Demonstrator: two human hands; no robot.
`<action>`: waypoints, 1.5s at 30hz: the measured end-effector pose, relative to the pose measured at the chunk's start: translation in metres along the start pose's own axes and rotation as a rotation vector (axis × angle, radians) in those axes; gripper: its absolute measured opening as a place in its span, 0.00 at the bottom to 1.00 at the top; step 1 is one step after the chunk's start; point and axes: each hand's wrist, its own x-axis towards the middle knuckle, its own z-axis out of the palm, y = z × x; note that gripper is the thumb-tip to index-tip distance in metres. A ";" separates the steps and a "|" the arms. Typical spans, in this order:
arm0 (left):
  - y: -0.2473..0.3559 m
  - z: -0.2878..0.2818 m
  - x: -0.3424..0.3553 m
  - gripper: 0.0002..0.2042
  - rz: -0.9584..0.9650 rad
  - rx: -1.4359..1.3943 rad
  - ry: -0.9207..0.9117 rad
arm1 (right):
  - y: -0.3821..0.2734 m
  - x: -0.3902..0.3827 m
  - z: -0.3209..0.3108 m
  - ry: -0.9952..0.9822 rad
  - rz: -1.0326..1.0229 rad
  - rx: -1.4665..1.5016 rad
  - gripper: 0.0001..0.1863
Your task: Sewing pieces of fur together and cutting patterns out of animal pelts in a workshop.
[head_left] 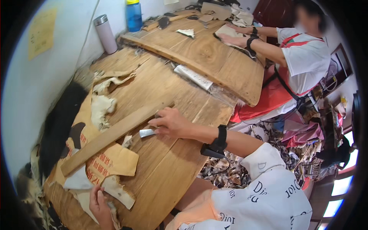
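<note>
My right hand [171, 123] is on the table, its fingers curled beside the upper end of a long flat wooden strip [115, 136]. A short pale cylindrical piece [146, 133] sticks out from under these fingers; its other end is hidden in the grip. The strip lies slantwise across yellow paper pieces with red print [123, 155] and pale hide scraps [119, 191]. At the lower edge, my left hand [100, 209] rests by the hide and paper, its visible fingers stretched out at their edge. Some of its fingers are hidden.
A raised wooden bar [180, 63] crosses the worktop [184, 153], with a white wrapped packet [193, 77] beside it. A thermos [105, 34] and blue bottle [133, 17] stand by the wall. Across the bar, a co-worker's hands [234, 38] press on a hide piece. Scraps [230, 168] heap at right.
</note>
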 end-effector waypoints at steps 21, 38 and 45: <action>-0.024 -0.051 -0.023 0.13 -0.095 0.028 0.130 | 0.038 -0.010 -0.152 -0.135 0.769 -1.128 0.08; -0.001 -0.083 -0.057 0.06 -0.189 -0.556 -0.221 | -0.280 0.073 0.088 -0.216 -0.207 0.798 0.04; -0.038 -0.128 -0.054 0.08 -0.328 -0.324 -0.045 | -0.164 0.099 0.029 -0.188 0.332 2.059 0.09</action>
